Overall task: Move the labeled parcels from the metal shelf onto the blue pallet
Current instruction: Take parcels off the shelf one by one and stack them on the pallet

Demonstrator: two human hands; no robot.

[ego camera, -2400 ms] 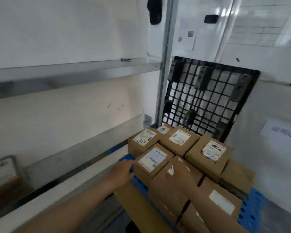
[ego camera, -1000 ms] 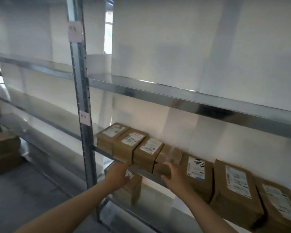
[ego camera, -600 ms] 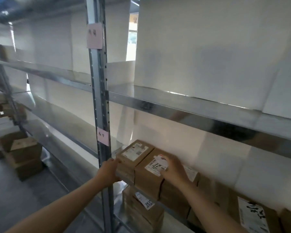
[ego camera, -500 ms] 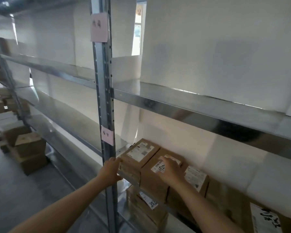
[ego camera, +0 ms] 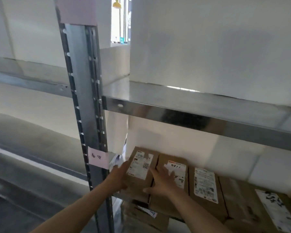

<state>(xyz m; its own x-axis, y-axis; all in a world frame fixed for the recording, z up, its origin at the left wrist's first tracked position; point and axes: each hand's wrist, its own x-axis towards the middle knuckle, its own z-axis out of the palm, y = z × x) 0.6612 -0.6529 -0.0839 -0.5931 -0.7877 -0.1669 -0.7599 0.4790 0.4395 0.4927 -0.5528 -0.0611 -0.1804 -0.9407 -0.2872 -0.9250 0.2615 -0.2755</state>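
A row of brown labeled parcels lies on the metal shelf (ego camera: 191, 113), on the level below its upper board. My left hand (ego camera: 118, 177) presses flat against the left side of the leftmost parcel (ego camera: 139, 188). My right hand (ego camera: 163, 182) rests with spread fingers on top at the seam between that parcel and the second parcel (ego camera: 171, 159), thumb at the front edge. A third parcel (ego camera: 205, 184) and two more parcels (ego camera: 238, 200) follow to the right. The blue pallet is out of view.
The shelf's steel upright (ego camera: 84, 98) with a pink tag (ego camera: 97, 158) stands just left of my left hand. More parcels (ego camera: 146, 217) sit on the level below. The shelves left of the upright hold nothing in view. White panels back the shelving.
I have turned from the pallet to the shelf and come closer. My left hand left the upright for the leftmost parcel's side; my right hand slid toward the seam beside it.
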